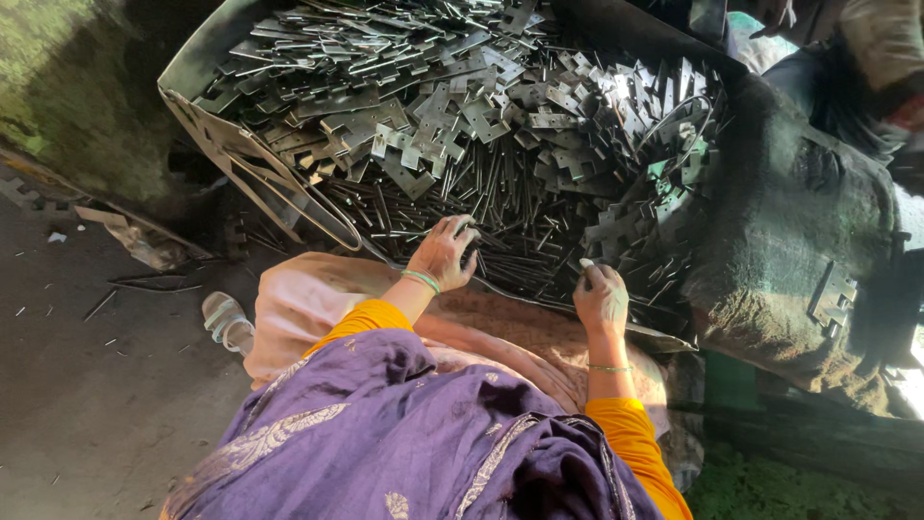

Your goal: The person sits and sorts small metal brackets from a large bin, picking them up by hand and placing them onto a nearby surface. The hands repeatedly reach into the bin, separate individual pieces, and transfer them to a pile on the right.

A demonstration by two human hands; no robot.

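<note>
Sorting through a big heap of flat grey notched metal plates (452, 116) and thin steel rods (500, 202).

Left hand (443, 252) curled on rods at heap's near edge, right hand (602, 297) pinching one small piece; probably stiff, sharp-edged, best gripped mid-length.

Large metal tray (192, 67) heaped with notched flat metal plates (433, 125) and thin metal pins (500, 207). Left hand (443, 252), green bangle at wrist, rests curled on the pins. Right hand (602, 299) pinches a small piece beside the plates. Purple shawl (385, 433) and orange sleeves in foreground; sandalled foot (226, 323) on the floor.
</note>
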